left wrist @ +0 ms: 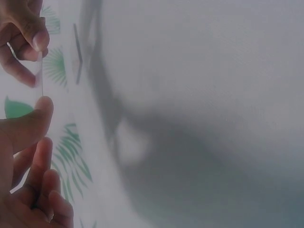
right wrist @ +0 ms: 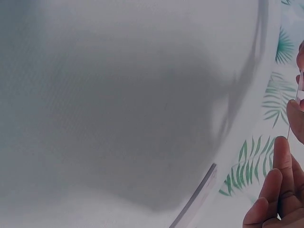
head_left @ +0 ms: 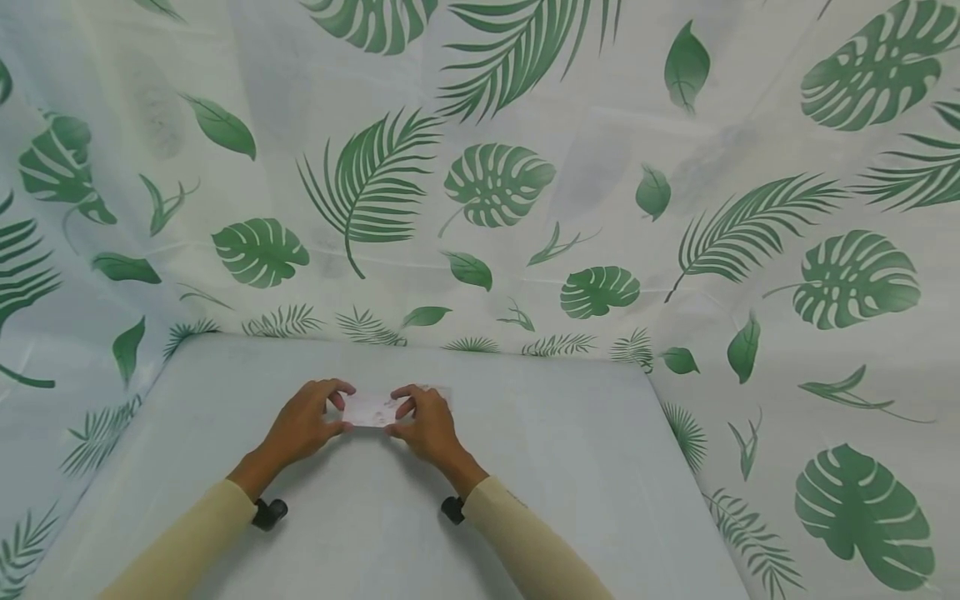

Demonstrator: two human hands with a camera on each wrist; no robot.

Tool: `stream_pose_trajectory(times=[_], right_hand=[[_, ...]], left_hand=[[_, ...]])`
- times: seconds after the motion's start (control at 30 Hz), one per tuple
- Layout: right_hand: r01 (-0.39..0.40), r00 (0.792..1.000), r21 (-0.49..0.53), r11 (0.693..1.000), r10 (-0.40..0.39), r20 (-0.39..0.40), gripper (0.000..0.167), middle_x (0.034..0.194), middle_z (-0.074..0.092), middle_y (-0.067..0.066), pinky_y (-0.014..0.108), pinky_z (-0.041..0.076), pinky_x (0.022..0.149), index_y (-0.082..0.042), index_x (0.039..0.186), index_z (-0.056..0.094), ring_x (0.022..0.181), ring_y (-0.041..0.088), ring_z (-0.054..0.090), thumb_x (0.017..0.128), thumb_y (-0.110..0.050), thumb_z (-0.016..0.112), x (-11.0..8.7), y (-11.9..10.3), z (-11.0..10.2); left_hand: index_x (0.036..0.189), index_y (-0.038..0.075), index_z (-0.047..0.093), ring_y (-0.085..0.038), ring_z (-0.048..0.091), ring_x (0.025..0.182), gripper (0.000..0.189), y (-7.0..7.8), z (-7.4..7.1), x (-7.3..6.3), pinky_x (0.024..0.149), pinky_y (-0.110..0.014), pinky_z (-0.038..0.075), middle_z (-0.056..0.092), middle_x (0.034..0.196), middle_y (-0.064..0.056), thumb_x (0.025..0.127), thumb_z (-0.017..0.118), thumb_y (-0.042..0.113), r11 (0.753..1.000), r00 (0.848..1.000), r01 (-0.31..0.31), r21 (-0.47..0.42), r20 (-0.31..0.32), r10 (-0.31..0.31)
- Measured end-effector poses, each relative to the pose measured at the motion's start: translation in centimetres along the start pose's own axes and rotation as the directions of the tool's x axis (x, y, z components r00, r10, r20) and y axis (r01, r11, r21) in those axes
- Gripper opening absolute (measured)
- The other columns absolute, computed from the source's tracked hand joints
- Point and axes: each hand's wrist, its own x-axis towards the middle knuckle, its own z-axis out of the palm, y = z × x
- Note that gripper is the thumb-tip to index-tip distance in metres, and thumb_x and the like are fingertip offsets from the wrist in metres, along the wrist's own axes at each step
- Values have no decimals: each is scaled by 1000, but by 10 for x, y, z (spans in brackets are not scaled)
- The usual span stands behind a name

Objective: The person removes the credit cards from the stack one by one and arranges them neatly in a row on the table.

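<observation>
Raised above the white table (head_left: 360, 517), a thin pale pink rectangular card (head_left: 367, 410) spans the space between both hands. My left hand (head_left: 303, 421) pinches its left end between thumb and fingers. At the other end, my right hand (head_left: 429, 425) pinches it likewise. Seen edge-on in the left wrist view, the card (left wrist: 40, 73) is a narrow strip. Behind the right hand, partly hidden by it, lies a flat pale thing (head_left: 446, 392) on the table; the right wrist view shows its straight dark edge (right wrist: 194, 195).
A white sheet (head_left: 600, 208) printed with green leaves hangs behind the table and along its sides. Dark wrist cameras (head_left: 270, 513) sit at the sleeve cuffs. Shadows of the arms fall on the tabletop.
</observation>
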Motion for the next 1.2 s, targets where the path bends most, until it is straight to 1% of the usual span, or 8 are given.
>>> stream_pose_trajectory(times=[0.27, 0.4, 0.63, 0.8, 1.0, 1.2], right_hand=[[3, 1000, 15, 1000, -3, 9, 52, 91, 69, -10, 27, 43, 80, -26, 131, 71, 90, 10, 52, 85, -19, 92, -1, -5, 5], [5, 1000, 29, 1000, -6, 16, 52, 93, 69, -9, 28, 42, 81, -26, 131, 71, 90, 10, 52, 84, -19, 92, -2, -8, 7], [29, 999, 37, 999, -30, 25, 52, 93, 70, -6, 25, 41, 76, -24, 130, 72, 86, 8, 50, 83, -18, 93, -5, -14, 11], [29, 999, 50, 998, -30, 31, 52, 91, 68, -7, 23, 41, 75, -24, 129, 72, 85, 8, 50, 82, -18, 93, -7, -18, 14], [44, 999, 47, 998, -45, 29, 52, 90, 69, -10, 22, 40, 73, -25, 129, 73, 83, 6, 49, 82, -17, 93, -9, -22, 20], [55, 998, 50, 997, -56, 32, 51, 91, 70, -6, 21, 40, 72, -24, 128, 73, 81, 6, 48, 81, -18, 94, -12, -25, 26]], left_hand=[[131, 12, 67, -20, 55, 91, 57, -3, -6, -6, 80, -36, 46, 69, 99, -2, 81, 94, 14, 1000, 1000, 8, -2, -2, -8], [130, 12, 68, -20, 54, 91, 57, -3, -9, -10, 79, -35, 46, 70, 99, -3, 80, 94, 14, 1000, 1000, 11, -3, -2, -11], [131, 10, 67, -21, 55, 91, 56, -4, -16, -16, 78, -35, 45, 69, 99, -5, 81, 93, 13, 1000, 1000, 13, 1, 2, -13], [131, 11, 67, -20, 54, 91, 56, -7, -20, -21, 79, -35, 46, 69, 99, -3, 81, 93, 14, 999, 1000, 24, 23, 9, -25], [131, 11, 67, -20, 54, 91, 57, -11, -24, -25, 78, -36, 46, 68, 98, -1, 81, 93, 14, 999, 999, 32, 24, 16, -33], [130, 12, 67, -20, 54, 91, 56, -14, -28, -31, 79, -36, 46, 68, 98, 1, 80, 94, 13, 998, 998, 50, 34, 26, -51]])
